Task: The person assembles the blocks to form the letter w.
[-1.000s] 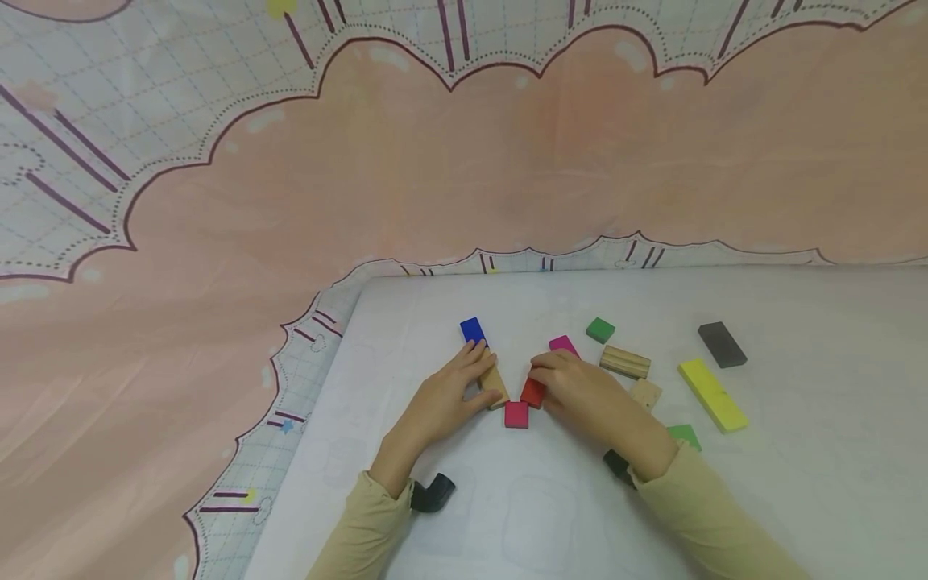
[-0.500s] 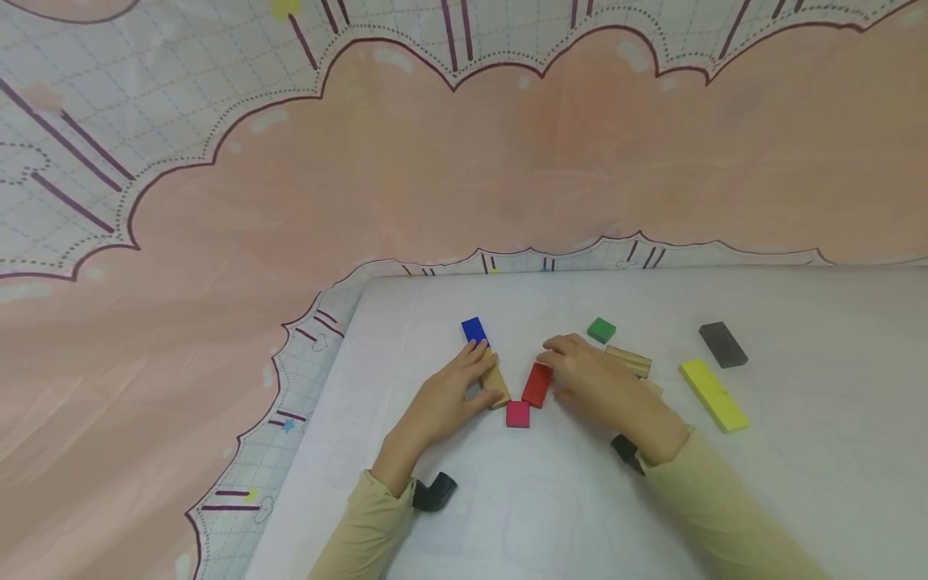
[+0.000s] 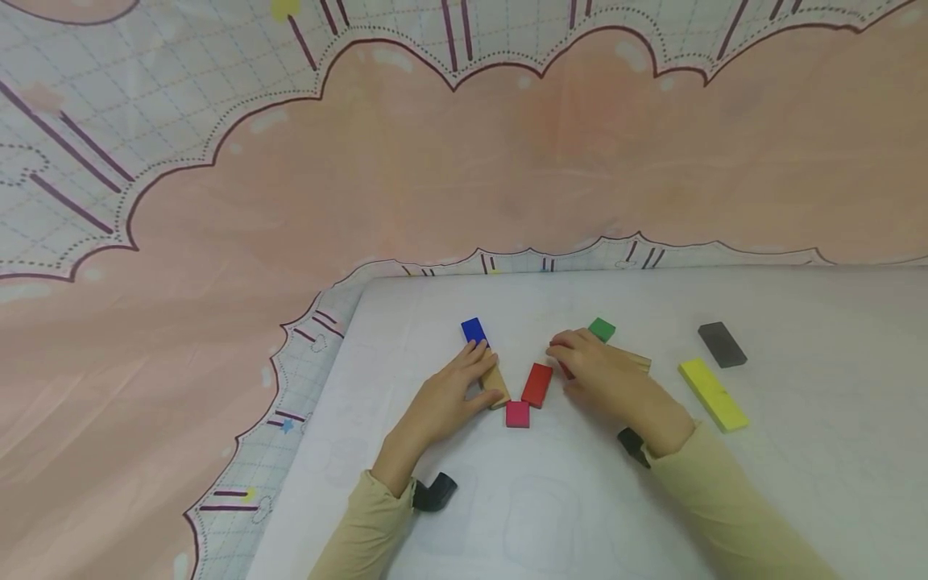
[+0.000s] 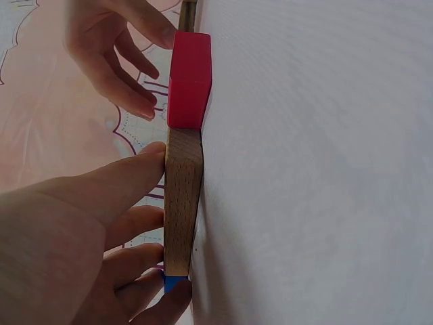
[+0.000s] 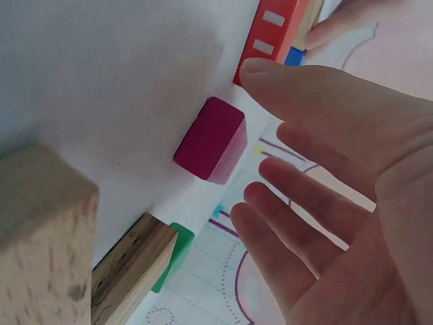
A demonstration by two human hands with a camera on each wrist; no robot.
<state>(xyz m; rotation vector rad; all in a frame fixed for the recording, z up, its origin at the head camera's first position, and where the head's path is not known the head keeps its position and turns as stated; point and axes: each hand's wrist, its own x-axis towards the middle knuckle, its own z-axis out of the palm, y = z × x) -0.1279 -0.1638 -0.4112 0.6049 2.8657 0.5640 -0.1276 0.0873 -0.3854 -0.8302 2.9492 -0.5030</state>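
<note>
My left hand [image 3: 453, 399] rests on a plain wooden block [image 3: 496, 383], with fingertips reaching the blue block [image 3: 474, 330] at its far end. A pinkish-red block [image 3: 518, 415] touches the wooden block's near end. From there a red block [image 3: 537, 385] slants away to the right, forming a V with the others. My right hand [image 3: 605, 379] hovers right of the red block, fingers spread. In the right wrist view, a magenta block [image 5: 210, 139] lies beside its thumb and fingertips, apparently untouched. From the head, the hand mostly hides that block.
Right of the right hand lie a grooved wooden block [image 3: 635, 359], a green block [image 3: 602, 329], a yellow block [image 3: 714, 395] and a dark grey block [image 3: 722, 345]. Another pale wooden block [image 5: 40, 237] shows in the right wrist view. The white table [image 3: 819, 483] ends at a patterned curtain.
My right hand has left the red block and moved right, over the magenta block. The red block now shows fully, turned slightly. The left hand has stayed in place.
</note>
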